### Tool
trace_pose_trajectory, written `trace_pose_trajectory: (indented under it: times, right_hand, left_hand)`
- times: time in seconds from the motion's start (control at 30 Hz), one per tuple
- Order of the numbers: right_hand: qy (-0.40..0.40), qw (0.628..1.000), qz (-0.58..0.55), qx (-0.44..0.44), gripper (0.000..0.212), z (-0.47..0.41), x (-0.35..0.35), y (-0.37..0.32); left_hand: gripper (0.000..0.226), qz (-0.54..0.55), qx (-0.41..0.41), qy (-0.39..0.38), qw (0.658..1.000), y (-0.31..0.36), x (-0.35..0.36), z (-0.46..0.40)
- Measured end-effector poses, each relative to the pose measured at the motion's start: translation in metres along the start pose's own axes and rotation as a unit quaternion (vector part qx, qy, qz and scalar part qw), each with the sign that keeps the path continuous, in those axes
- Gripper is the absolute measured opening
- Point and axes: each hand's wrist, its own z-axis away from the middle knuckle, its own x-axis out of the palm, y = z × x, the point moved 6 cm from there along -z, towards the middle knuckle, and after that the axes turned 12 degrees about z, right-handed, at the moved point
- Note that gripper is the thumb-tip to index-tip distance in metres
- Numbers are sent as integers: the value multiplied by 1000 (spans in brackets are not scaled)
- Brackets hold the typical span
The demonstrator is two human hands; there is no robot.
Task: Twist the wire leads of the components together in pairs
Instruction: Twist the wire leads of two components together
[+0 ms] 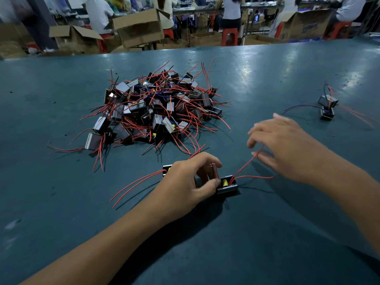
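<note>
Two small black box components with red wire leads lie on the blue-green table (61, 202) in front of me. My left hand (189, 182) pinches short wire ends upright between thumb and fingers, right beside the nearer component (227, 185), which shows a yellow coil. The second component (167, 168) is mostly hidden under that hand; its red leads (133, 186) trail left. My right hand (287, 147) hovers to the right with spread, relaxed fingers, and a red lead (246, 163) from the nearer component runs up to its fingers.
A large heap of the same components (154, 112) with tangled red, black and blue wires sits at the table's middle. A joined pair (327, 106) lies at the far right. Beyond the table edge are cardboard boxes (139, 27), red stools and seated people.
</note>
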Motion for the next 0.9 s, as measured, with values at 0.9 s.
trace_pose_trajectory:
  times: [0.9]
  right_hand:
    - [-141, 969, 101, 176, 78, 4, 19, 37]
  left_hand:
    - [23, -30, 15, -15, 999, 8, 5, -1]
